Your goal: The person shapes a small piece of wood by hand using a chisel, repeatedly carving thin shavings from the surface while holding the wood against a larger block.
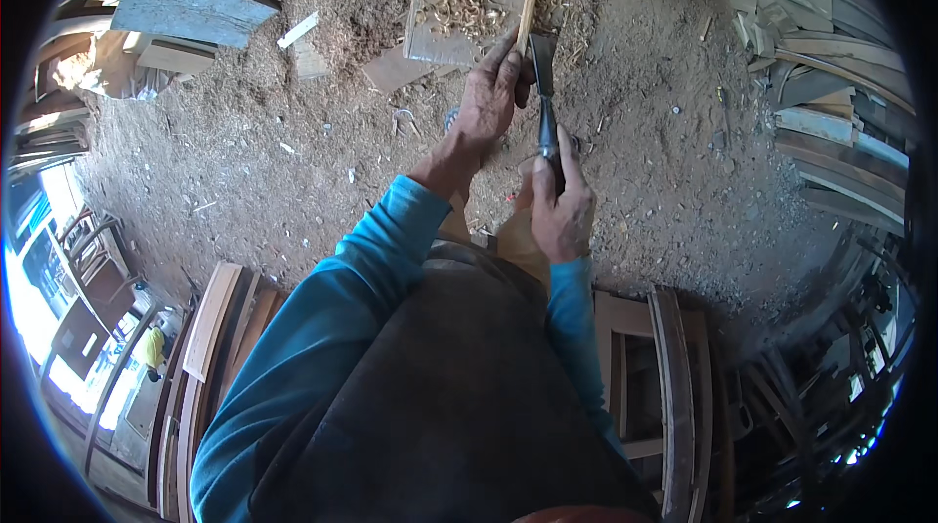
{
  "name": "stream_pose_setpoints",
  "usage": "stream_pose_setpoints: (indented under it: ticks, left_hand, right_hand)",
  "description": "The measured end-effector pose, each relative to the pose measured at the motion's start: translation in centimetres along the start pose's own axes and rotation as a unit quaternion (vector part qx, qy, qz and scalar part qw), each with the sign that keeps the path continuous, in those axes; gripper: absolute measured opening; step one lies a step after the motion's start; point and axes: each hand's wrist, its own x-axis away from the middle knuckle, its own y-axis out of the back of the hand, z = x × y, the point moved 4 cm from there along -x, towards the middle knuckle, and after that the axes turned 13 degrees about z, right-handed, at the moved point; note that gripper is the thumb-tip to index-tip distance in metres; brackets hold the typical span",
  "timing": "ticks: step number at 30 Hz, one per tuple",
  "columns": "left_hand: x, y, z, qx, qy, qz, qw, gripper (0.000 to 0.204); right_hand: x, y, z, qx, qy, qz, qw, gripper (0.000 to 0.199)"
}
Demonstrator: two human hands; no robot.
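Head view is showing a slim wooden strip (pixel 530 17) pointing away over a board (pixel 427 46) at top centre, where curled shavings (pixel 464 10) are lying. The left grip (pixel 489 98) is pinching the strip's near end between thumb and fingers. Just right of the strip, a chisel-like tool (pixel 544 68) is pointing the same way, the right grip (pixel 565 210) holding its dark handle, forefinger lying along it. Farther out, littered ground (pixel 674 200) is surrounding everything, with planks (pixel 816 122) lying stacked at right.

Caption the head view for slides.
Left hand grips a slim tan wooden stick; right hand holds a dark, flat-bladed metal tool.
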Motion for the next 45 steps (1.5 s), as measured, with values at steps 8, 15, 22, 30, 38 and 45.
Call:
stream_pose_setpoints:
  ticks: [8,15,22,30,38,45]
  left_hand:
    - [0.4,0.1,-0.3,-0.062,0.048,-0.019,0.997,0.041]
    - [-0.1,-0.1,0.0,-0.115,0.002,-0.021,0.993,0.040]
    - [-0.7,0.4,1.6,-0.241,-0.105,-0.050,0.964,0.041]
    - [-0.9,0.5,0.4,-0.189,-0.030,0.005,0.982,0.052]
    - [-0.2,-0.2,0.7,-0.133,0.023,-0.013,0.991,0.046]
    - [-0.4,-0.9,0.7,-0.156,0.050,-0.027,0.986,0.046]
  right_hand:
    - [0.8,-0.9,-1.2,-0.019,0.014,0.023,0.999,0.051]
    - [-0.6,-1.7,-0.6,-0.033,0.004,0.001,0.999,0.051]
    - [-1.4,-1.2,1.1,0.008,0.068,-0.026,0.997,0.054]
    - [-2.3,-0.6,2.0,-0.050,0.045,-0.015,0.998,0.054]
    - [-2.3,0.0,1.3,0.020,0.049,-0.027,0.998,0.053]
    - [-1.7,1.0,0.8,0.088,0.098,-0.038,0.991,0.050]
